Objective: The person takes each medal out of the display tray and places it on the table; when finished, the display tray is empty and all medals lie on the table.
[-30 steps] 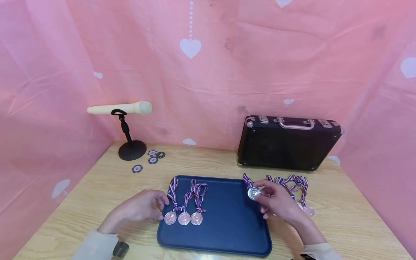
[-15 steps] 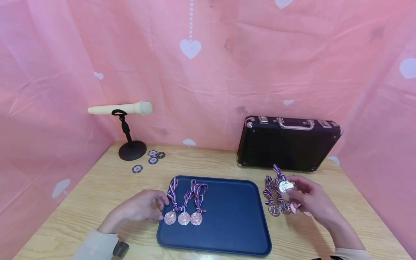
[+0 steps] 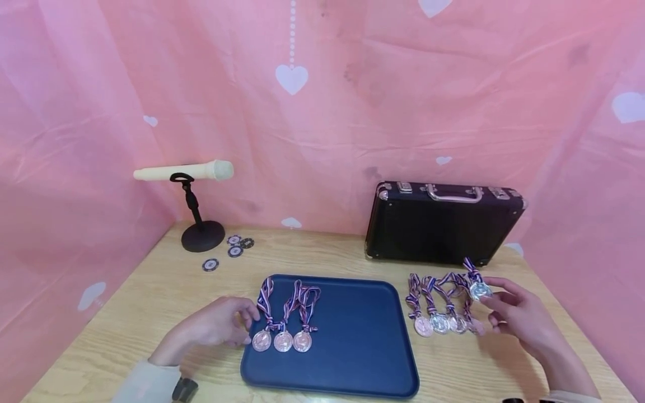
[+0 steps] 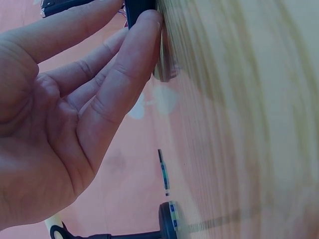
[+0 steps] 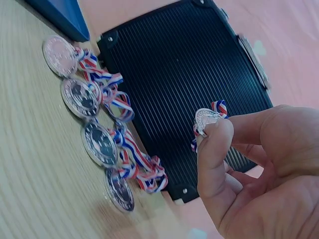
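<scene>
With left hand (image 3: 221,324), seemingly pinching the tray (image 3: 363,336) by its left rim, likely to steady it; with right hand (image 3: 524,318), pinching a medal (image 3: 480,290) between thumb and finger, off the table (image 3: 322,254). In the tray, three medals (image 3: 283,341), side by side at left, perhaps for neatness. Right of it, four more (image 3: 440,323) in a row. Farther back, a closed case (image 3: 438,226), contents hidden.

Glossy metal medals (image 5: 100,144), cloth ribbons (image 5: 133,148), smooth matt tray (image 3: 353,341), ribbed case (image 5: 179,79)

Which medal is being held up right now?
The ribboned medal in the right hand's grip; three other medals lie on the blue tray, four more on the wooden table.
</scene>
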A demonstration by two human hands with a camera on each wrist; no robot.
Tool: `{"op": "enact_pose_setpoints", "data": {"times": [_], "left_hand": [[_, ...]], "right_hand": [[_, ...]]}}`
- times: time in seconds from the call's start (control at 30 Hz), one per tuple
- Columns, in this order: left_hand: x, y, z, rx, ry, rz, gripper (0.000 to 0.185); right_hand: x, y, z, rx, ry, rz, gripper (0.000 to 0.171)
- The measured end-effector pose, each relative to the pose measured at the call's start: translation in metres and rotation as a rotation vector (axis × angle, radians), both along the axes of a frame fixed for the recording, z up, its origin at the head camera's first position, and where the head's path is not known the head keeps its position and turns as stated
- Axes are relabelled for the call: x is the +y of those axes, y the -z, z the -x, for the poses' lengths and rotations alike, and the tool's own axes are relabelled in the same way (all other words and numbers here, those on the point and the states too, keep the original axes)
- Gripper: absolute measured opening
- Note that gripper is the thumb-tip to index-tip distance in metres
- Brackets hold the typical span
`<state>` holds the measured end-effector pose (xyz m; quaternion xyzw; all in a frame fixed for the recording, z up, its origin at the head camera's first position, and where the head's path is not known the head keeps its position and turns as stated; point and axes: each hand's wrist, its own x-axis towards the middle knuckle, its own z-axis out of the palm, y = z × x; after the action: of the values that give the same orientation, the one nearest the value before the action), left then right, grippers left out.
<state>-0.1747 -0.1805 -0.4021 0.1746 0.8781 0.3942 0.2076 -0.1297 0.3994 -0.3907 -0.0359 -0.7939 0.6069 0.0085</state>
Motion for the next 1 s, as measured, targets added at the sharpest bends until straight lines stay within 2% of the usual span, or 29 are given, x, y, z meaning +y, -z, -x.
{"op": "enact_pose_setpoints", "data": {"times": [0.3, 0.5, 0.7, 1.0], "left_hand": [[0.001, 0.001, 0.0, -0.03, -0.007, -0.013, 0.036], [0.0, 0.001, 0.0, -0.034, 0.003, -0.035, 0.036], [-0.001, 0.002, 0.001, -0.021, 0.018, -0.03, 0.036], [-0.002, 0.001, 0.001, -0.02, 0.017, -0.03, 0.035]], "right_hand": [[0.02, 0.009, -0.004, -0.028, 0.059, 0.017, 0.052], [0.026, 0.012, -0.003, -0.094, 0.065, -0.052, 0.057], [0.031, 0.017, -0.004, -0.165, 0.031, -0.133, 0.06], [0.034, 0.023, -0.006, -0.22, -0.063, -0.136, 0.057]]}}
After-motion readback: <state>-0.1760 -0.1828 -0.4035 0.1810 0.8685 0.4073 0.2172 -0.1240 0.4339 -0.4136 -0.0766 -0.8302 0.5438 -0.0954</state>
